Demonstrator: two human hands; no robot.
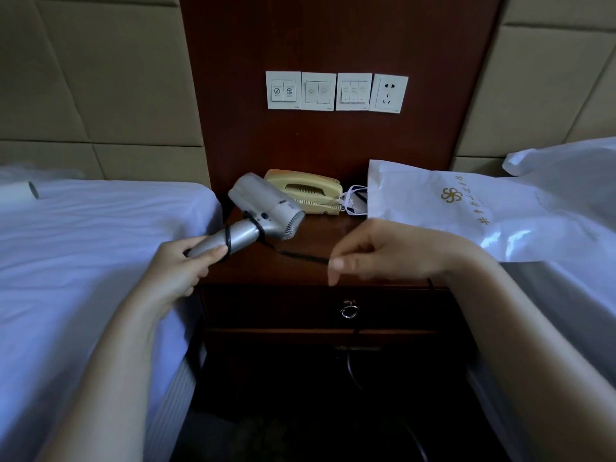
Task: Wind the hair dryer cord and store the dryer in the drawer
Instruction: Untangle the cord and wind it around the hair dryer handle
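A silver hair dryer (266,208) is held above the dark wooden nightstand (310,241), its nozzle pointing up and left. My left hand (180,265) grips its handle. The black cord (300,255) loops a couple of times around the handle and runs right to my right hand (376,251), which pinches it between thumb and fingers. More cord hangs down past the nightstand front into the dark below. The drawer (300,308) under the top is closed, with a metal ring pull (349,311).
A yellow telephone (306,191) sits at the back of the nightstand. A white paper bag (466,208) lies across the right bed and overhangs the nightstand. Beds with white sheets flank both sides. Switches and a socket (390,93) are on the wooden wall panel.
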